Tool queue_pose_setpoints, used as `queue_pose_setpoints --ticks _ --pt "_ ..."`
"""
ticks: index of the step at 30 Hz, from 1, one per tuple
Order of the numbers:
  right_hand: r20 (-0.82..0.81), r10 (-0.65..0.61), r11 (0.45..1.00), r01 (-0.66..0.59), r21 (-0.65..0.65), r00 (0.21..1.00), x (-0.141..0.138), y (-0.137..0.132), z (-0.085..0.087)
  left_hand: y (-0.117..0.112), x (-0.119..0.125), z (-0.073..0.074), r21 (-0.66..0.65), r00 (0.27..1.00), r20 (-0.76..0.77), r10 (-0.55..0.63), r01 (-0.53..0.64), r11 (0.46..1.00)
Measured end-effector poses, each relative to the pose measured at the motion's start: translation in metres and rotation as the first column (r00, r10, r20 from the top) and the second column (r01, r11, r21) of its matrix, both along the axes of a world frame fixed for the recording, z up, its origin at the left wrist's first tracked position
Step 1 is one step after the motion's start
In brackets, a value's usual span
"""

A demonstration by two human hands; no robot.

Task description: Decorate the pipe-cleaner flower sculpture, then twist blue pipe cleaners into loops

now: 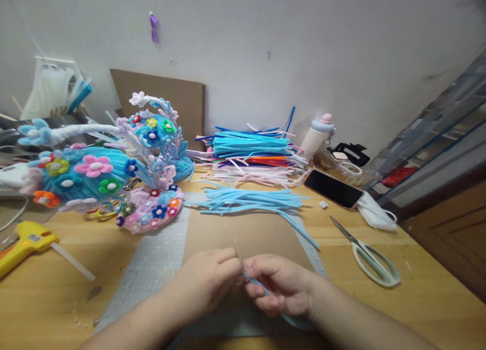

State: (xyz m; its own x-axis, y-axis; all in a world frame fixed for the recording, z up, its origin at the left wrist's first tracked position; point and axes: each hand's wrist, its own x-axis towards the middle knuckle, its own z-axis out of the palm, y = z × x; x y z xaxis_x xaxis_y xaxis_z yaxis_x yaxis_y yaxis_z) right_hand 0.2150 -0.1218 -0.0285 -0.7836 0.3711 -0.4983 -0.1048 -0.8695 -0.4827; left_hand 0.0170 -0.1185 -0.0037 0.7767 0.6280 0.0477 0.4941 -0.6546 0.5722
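A light blue pipe cleaner runs through the curled fingers of my right hand, its loose part trailing below the palm. My left hand is closed, and its fingertips meet the right ones at the pipe cleaner's end; that end is hidden between them. Both hands are over a brown cardboard sheet lying on a grey cutting mat. Just beyond the sheet's far part lies a loose pile of light blue pipe cleaners.
Flower-covered pipe-cleaner ornaments stand at left, near a yellow glue gun. Bundled colored pipe cleaners are stacked at the back. On the right are scissors, a phone and a bottle.
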Motion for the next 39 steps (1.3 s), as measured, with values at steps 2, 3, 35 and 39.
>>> queue_pose_setpoints --ticks 2,3,35,39 --pt "0.069 -0.088 0.981 0.075 0.178 0.994 -0.005 -0.003 -0.001 -0.001 0.003 -0.003 -0.073 0.998 0.055 0.042 -0.038 0.997" --pt "0.11 -0.123 0.954 0.087 0.287 0.986 -0.007 -0.005 -0.002 -0.002 0.005 -0.005 -0.136 0.992 0.094 0.08 -0.067 0.988" --pt "0.378 -0.418 0.513 -0.129 0.849 0.826 -0.012 -0.016 0.001 -0.007 0.02 -0.027 -0.827 0.84 0.272 0.469 -0.045 0.56" --pt "0.141 -0.613 -0.505 -0.523 0.687 0.777 -0.006 -0.02 -0.001 -0.004 0.02 -0.034 -0.973 0.798 0.229 0.557 0.204 0.108"
